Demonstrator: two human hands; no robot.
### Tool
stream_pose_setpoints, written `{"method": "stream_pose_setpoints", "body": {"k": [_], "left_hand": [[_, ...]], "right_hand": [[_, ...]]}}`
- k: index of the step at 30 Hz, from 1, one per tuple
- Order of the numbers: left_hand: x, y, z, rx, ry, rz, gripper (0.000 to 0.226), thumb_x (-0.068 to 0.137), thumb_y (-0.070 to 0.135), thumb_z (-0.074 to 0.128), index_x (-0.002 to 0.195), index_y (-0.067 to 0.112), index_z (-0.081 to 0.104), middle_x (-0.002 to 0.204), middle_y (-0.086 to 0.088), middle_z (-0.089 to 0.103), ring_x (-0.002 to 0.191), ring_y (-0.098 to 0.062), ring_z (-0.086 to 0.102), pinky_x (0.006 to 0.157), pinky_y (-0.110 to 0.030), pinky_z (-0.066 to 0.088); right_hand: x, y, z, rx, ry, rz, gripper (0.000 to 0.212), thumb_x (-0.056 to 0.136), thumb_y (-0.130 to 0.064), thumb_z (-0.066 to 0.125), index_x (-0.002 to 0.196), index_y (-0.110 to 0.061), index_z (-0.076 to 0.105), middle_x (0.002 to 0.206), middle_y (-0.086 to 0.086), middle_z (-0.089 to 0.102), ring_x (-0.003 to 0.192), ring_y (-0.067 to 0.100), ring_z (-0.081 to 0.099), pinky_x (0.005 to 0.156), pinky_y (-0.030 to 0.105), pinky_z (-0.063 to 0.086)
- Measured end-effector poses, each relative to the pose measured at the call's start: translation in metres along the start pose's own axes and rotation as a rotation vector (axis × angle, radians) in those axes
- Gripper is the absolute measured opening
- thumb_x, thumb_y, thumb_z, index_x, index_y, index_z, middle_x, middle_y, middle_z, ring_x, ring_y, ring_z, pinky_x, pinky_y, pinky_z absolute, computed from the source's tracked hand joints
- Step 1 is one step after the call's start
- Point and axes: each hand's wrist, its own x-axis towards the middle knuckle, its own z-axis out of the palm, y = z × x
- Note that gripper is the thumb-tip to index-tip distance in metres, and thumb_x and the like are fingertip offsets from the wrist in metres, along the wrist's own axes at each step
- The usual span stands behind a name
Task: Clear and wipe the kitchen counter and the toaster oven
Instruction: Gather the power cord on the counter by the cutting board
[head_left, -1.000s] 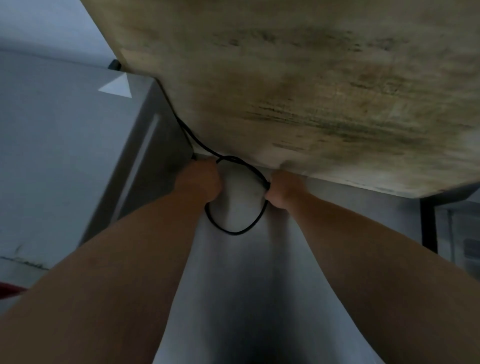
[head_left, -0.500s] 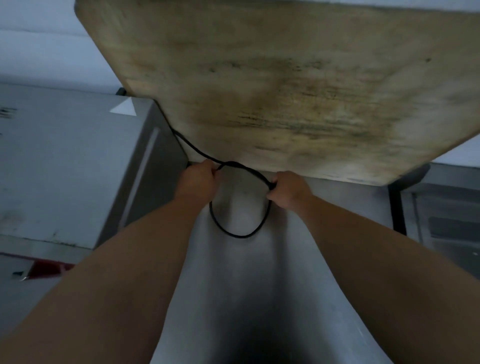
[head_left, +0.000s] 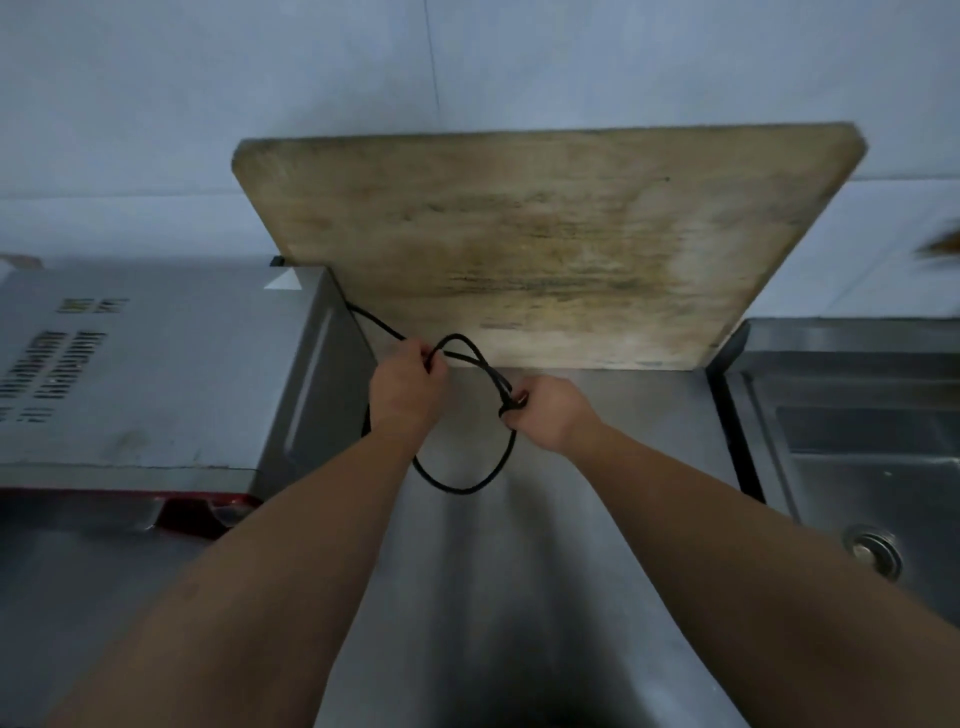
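The grey toaster oven (head_left: 156, 374) stands on the left of the steel counter (head_left: 519, 597), its red front edge facing me. A black power cord (head_left: 462, 486) runs from behind the oven and hangs in a loop between my hands. My left hand (head_left: 405, 392) grips the cord close to the oven's right side. My right hand (head_left: 550, 415) grips the gathered strands a little to the right. Both hands are above the counter, just in front of a stained wooden cutting board (head_left: 530, 244) that leans against the wall.
A steel sink (head_left: 857, 467) with a round drain (head_left: 875, 556) lies to the right of the counter. A pale tiled wall (head_left: 260, 104) stands behind the board and oven.
The view has pulled back, so the whole board, the oven top and the sink now show. My hands have moved slightly nearer with the cord, and a second loop has formed above them.
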Motion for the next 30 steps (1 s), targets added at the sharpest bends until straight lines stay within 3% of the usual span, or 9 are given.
{"method": "stream_pose_setpoints", "body": {"k": [4, 7, 13, 18, 21, 25, 30], "left_hand": [[-0.023, 0.009, -0.007, -0.034, -0.001, 0.124, 0.026, 0.102, 0.031, 0.052, 0.111, 0.008, 0.063, 0.098, -0.011, 0.07, 0.093, -0.031, 0.064, 0.073, -0.034, 0.046], [-0.041, 0.006, -0.01, -0.092, 0.006, 0.112, 0.024, 0.103, 0.027, 0.05, 0.112, 0.009, 0.062, 0.102, -0.012, 0.069, 0.097, -0.032, 0.062, 0.076, -0.034, 0.043], [-0.065, 0.003, -0.022, -0.258, 0.043, 0.048, 0.026, 0.105, 0.026, 0.045, 0.12, 0.011, 0.061, 0.108, -0.008, 0.067, 0.1, -0.026, 0.06, 0.08, -0.034, 0.044], [-0.077, -0.002, -0.034, -0.322, 0.07, 0.098, 0.022, 0.105, 0.025, 0.046, 0.111, 0.012, 0.062, 0.089, 0.0, 0.061, 0.086, -0.021, 0.058, 0.072, -0.027, 0.037], [-0.084, 0.0, -0.041, -0.378, 0.083, 0.112, 0.018, 0.104, 0.023, 0.046, 0.103, 0.014, 0.062, 0.077, 0.006, 0.056, 0.071, -0.011, 0.053, 0.067, -0.028, 0.038], [-0.093, 0.011, -0.049, -0.447, 0.078, 0.128, 0.017, 0.105, 0.023, 0.046, 0.094, 0.02, 0.058, 0.071, 0.006, 0.054, 0.064, -0.005, 0.048, 0.062, -0.026, 0.039], [-0.093, 0.013, -0.054, -0.503, 0.082, 0.138, 0.018, 0.104, 0.022, 0.046, 0.092, 0.021, 0.059, 0.069, 0.007, 0.052, 0.06, 0.0, 0.047, 0.061, -0.021, 0.039]], "right_hand": [[-0.019, -0.005, 0.009, -0.039, -0.027, -0.012, 0.026, 0.091, -0.029, 0.063, 0.114, -0.018, 0.067, 0.109, 0.006, 0.068, 0.098, 0.024, 0.062, 0.083, 0.029, 0.051], [-0.029, -0.002, 0.009, -0.015, -0.023, 0.01, 0.03, 0.093, -0.018, 0.056, 0.122, -0.014, 0.064, 0.119, 0.01, 0.066, 0.107, 0.027, 0.06, 0.092, 0.032, 0.051], [-0.044, 0.01, 0.007, 0.086, -0.011, 0.146, 0.046, 0.09, -0.019, 0.064, 0.135, -0.013, 0.058, 0.132, 0.009, 0.061, 0.118, 0.027, 0.057, 0.09, 0.023, 0.043], [-0.047, 0.002, 0.011, 0.268, -0.013, 0.187, 0.059, 0.084, -0.029, 0.075, 0.138, -0.014, 0.055, 0.129, 0.007, 0.06, 0.115, 0.024, 0.058, 0.085, 0.024, 0.043], [-0.044, -0.013, 0.017, 0.396, -0.005, 0.181, 0.053, 0.079, -0.026, 0.079, 0.128, -0.013, 0.061, 0.114, 0.007, 0.068, 0.103, 0.024, 0.065, 0.088, 0.032, 0.053], [-0.042, -0.033, 0.02, 0.36, -0.004, 0.154, 0.011, 0.082, -0.017, 0.072, 0.092, -0.013, 0.069, 0.089, 0.006, 0.071, 0.088, 0.025, 0.068, 0.081, 0.036, 0.058], [-0.043, -0.03, 0.014, 0.31, 0.003, 0.161, 0.007, 0.083, -0.015, 0.067, 0.085, -0.011, 0.072, 0.086, 0.011, 0.071, 0.079, 0.027, 0.067, 0.075, 0.038, 0.056]]}}
